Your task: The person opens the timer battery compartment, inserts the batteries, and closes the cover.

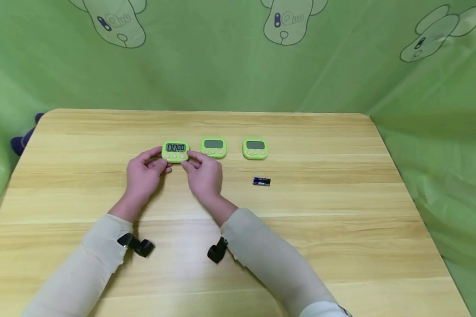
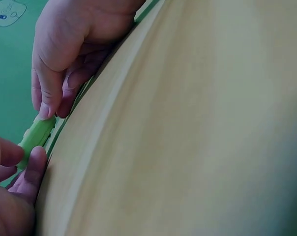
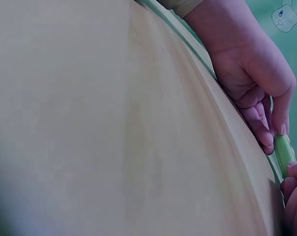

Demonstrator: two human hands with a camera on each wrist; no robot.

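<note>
Along the far side hangs a green curtain (image 1: 214,83) printed with animal heads; before it spreads the wooden counter (image 1: 353,237); left of its middle, a person's left grip (image 1: 142,177) and right grip (image 1: 205,177) pinch opposite sides of a green timer (image 1: 176,155) showing zeros; just right sits a blank middle timer (image 1: 213,148), then a blank right timer (image 1: 255,149); nearer than that lie dark batteries (image 1: 262,181), too small to count.
</note>
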